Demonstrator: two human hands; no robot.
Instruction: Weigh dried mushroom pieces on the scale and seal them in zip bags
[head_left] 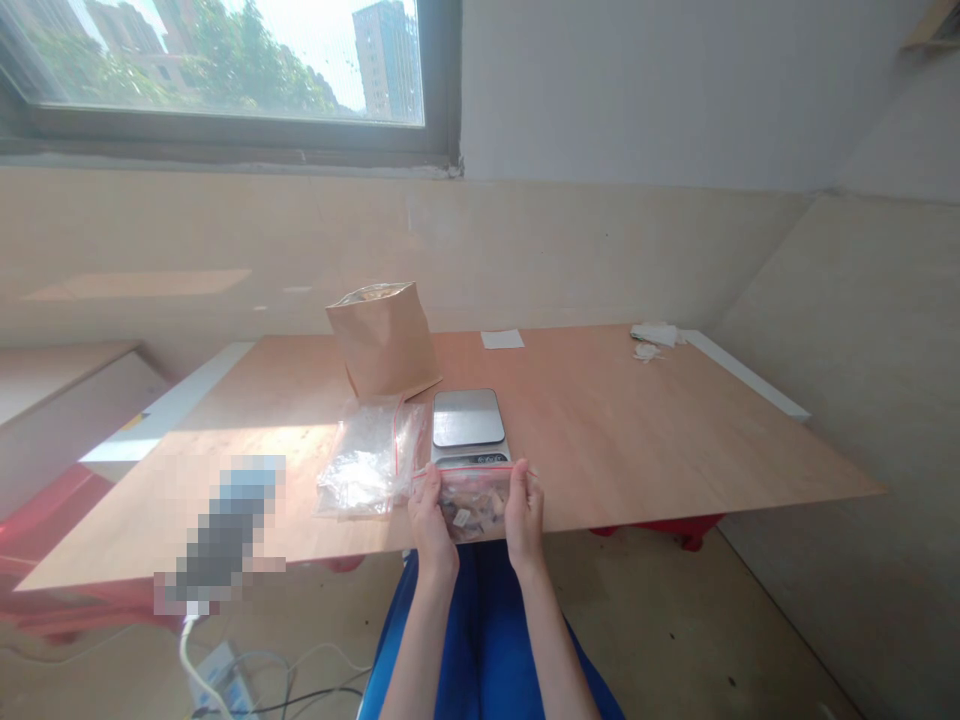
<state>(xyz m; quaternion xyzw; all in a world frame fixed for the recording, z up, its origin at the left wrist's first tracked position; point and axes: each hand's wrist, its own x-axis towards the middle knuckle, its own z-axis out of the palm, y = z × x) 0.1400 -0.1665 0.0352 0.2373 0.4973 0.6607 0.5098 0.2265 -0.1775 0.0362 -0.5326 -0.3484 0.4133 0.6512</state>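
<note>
Between my two hands is a clear zip-lock bag (476,505) with a red seal strip, holding small brownish and dark pieces I cannot identify. My left hand (433,515) grips its left top corner, thumb on the seal. At the right top corner, my right hand (524,508) pinches it the same way. Just beyond the bag lies a kitchen scale (469,418) with a steel plate; the bag's top edge reaches its display end. To the left rests a pile of clear zip-lock bags (364,465). Behind that pile stands an open brown paper bag (386,340).
The wooden tabletop (637,430) ends close to my lap. A blurred-out device (229,535) with a white cable (187,655) lies at the left front edge. White paper (502,339) and some crumpled white scraps (649,350) lie at the back. A power strip (221,680) sits on the floor.
</note>
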